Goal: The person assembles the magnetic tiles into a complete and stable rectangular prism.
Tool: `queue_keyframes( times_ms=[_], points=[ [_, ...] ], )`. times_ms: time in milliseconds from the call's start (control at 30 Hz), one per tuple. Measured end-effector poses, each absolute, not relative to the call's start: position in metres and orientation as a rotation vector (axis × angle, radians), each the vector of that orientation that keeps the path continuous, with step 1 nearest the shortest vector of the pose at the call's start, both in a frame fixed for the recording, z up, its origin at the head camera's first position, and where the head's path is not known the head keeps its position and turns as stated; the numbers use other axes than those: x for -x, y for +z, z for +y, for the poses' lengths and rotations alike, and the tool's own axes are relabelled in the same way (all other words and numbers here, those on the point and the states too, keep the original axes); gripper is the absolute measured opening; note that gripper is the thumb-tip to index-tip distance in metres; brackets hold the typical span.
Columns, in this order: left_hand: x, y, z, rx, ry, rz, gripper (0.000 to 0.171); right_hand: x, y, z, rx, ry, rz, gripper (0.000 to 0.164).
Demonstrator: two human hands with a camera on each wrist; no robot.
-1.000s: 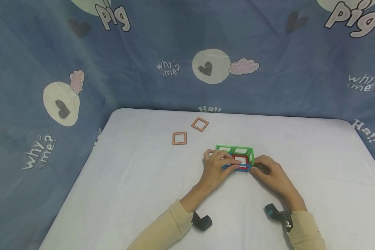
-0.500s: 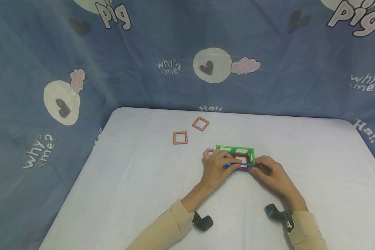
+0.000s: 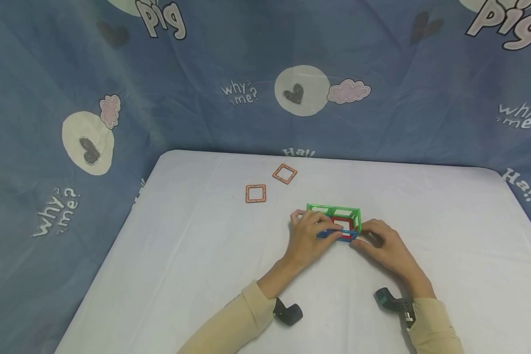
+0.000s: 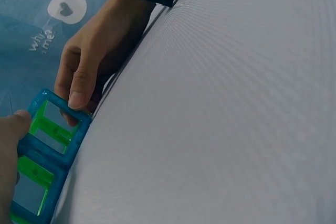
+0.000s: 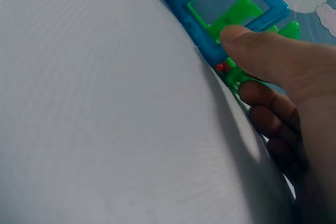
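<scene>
A small box of frame-like magnetic tiles lies between my hands in the head view. Its back and right end are green tiles [image 3: 360, 220], and a red tile [image 3: 351, 224] shows inside. Two blue tiles [image 4: 44, 154] stand side by side along the front. My left hand [image 3: 304, 238] reaches over the left part, thumb and fingers pinching the blue front wall, and covers that end. My right hand [image 3: 388, 250] grips the right corner. In the right wrist view its thumb [image 5: 247, 45] presses the blue frame while the other fingers curl by the green end.
Two orange square tiles lie flat farther back, one orange tile [image 3: 256, 200] squared to the edge and another orange tile [image 3: 292, 178] turned like a diamond. A white-covered table [image 3: 181, 236] carries everything. Blue printed fabric [image 3: 203, 123] hangs behind and at the left.
The right thumb has slid slightly left along the front of the tile box. The left hand keeps its hold, and the whole head view has shifted a little.
</scene>
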State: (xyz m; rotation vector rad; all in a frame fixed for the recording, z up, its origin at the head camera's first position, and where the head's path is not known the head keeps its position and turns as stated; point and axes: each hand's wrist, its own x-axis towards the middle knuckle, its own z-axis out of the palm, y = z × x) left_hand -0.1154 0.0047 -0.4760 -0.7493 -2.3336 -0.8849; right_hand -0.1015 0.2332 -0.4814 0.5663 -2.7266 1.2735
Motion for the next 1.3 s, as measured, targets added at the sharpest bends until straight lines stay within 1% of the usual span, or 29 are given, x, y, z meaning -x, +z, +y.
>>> queue_keyframes(
  times_ms=[400,567,700,833,1033,1300],
  points=[
    [0.114,-0.475,0.001,0.868,-0.995,-2.317,0.013,0.100,-0.480,0.229,-0.551,1.214,-2.737,0.028],
    [0.115,-0.475,0.000,0.889,-1.000,-2.305,0.013,0.102,-0.482,0.224,-0.619,1.147,-2.685,0.019],
    [0.115,-0.475,0.000,0.890,-1.017,-2.311,0.015,0.104,-0.485,0.222,-0.673,1.092,-2.622,0.023],
    [0.115,-0.476,-0.001,0.879,-1.043,-2.327,0.017,0.105,-0.486,0.222,-0.669,1.082,-2.603,0.026],
    [0.116,-0.478,-0.002,0.883,-1.042,-2.357,0.019,0.105,-0.485,0.222,-0.654,1.088,-2.618,0.026],
    [0.116,-0.476,-0.003,0.885,-0.887,-2.433,0.024,0.104,-0.486,0.224,-0.636,1.098,-2.679,0.026]
  ],
)
